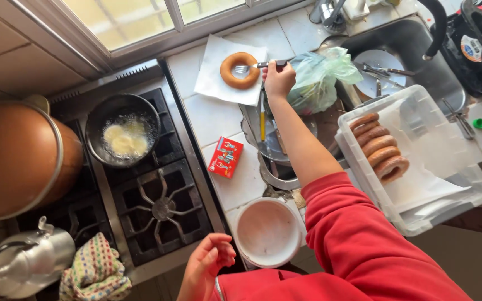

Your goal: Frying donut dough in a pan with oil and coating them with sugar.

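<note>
One fried ring (pixel 240 70) sits on the fork (pixel 252 67) pinched in her right hand (pixel 279 79); left hand (pixel 210 262) idle, open; it could slip off beyond her fingers, tearing the paper (pixel 213 72)

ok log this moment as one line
right hand: holds fork on doughnut over paper | left hand: open, free, near bowl | pan: frying on stove
</note>
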